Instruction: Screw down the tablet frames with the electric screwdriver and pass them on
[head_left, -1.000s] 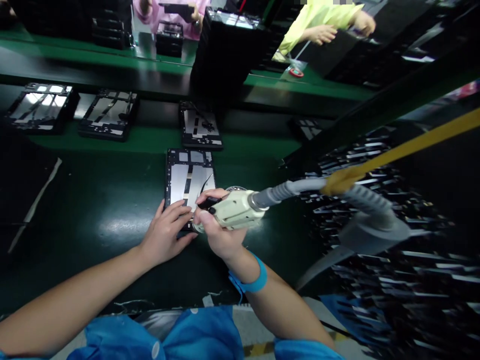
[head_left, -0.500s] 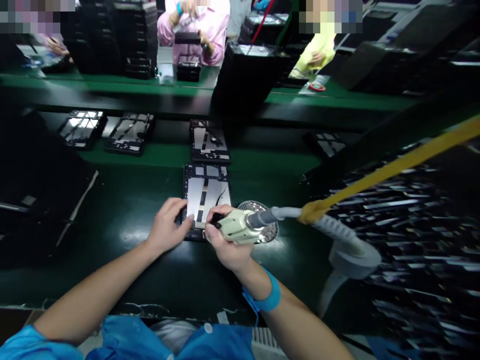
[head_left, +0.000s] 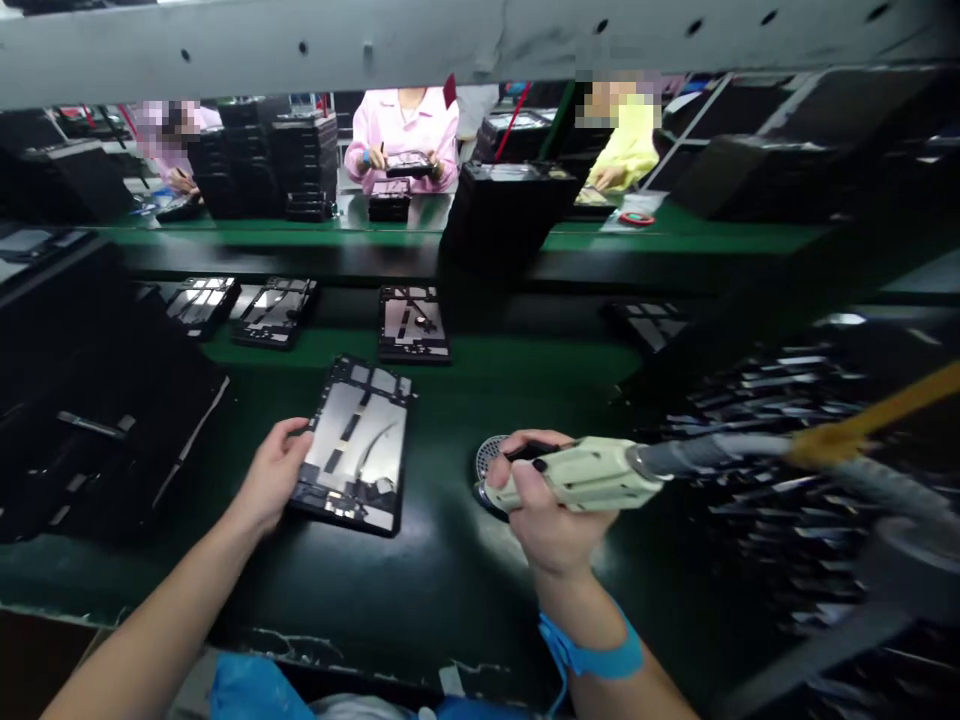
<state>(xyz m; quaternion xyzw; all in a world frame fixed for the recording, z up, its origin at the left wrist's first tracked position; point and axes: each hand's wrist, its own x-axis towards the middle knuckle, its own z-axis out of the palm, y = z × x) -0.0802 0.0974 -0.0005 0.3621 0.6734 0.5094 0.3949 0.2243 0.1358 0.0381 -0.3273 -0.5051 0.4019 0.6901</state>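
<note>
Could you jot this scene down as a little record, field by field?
Left hand: grasping the left edge of an open tablet-like device
Right hand: gripping a pale corded tool
Right wrist: blue band
Near the tool: round perforated dish
Behind the device: similar device
Across: person in pink

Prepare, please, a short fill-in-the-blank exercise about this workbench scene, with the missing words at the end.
The left hand touches the open device at its ____ edge.
The right hand grips the pale green tool, and the wristband on that arm is ____.
The strap tied around the cable is ____.

Missing words: left; blue; yellow.
</note>
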